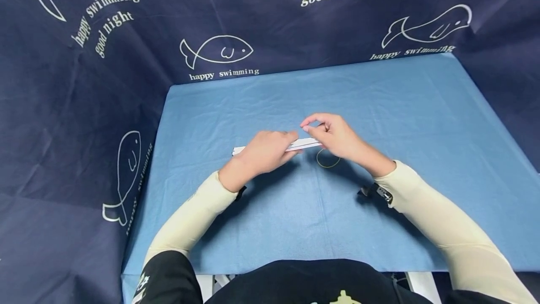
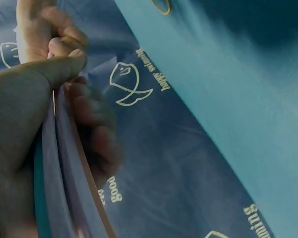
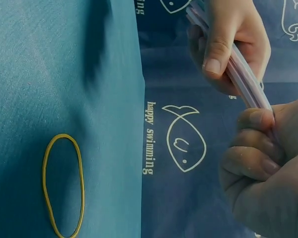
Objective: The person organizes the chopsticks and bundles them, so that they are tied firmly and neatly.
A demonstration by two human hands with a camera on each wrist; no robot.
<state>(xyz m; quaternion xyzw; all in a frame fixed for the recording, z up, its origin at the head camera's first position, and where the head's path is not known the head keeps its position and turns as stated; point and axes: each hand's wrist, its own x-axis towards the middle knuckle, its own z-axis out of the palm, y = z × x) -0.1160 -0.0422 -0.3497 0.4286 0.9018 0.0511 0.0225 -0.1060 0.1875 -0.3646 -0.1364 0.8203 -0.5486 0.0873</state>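
Note:
A slim bundle of long pale strips (image 1: 304, 143) is held above the blue table. The left hand (image 1: 266, 151) grips it around the middle, thumb on top. At the bundle's right end is the right hand (image 1: 335, 137), its fingers curled. In the right wrist view that hand (image 3: 268, 168) closes its fingers round the tip of the bundle (image 3: 246, 82). The left wrist view shows several strips (image 2: 54, 173), some white-lilac, one teal and one orange-brown at the edges, running under the left thumb (image 2: 64, 67). The right palm hides the very end.
A thin yellow rubber band (image 1: 328, 167) lies on the blue cloth (image 1: 274, 219) just below the right hand; it shows as a long loop (image 3: 43, 173) in the right wrist view. Dark blue curtains (image 1: 295, 36) with white fish prints stand behind and at the sides of the table.

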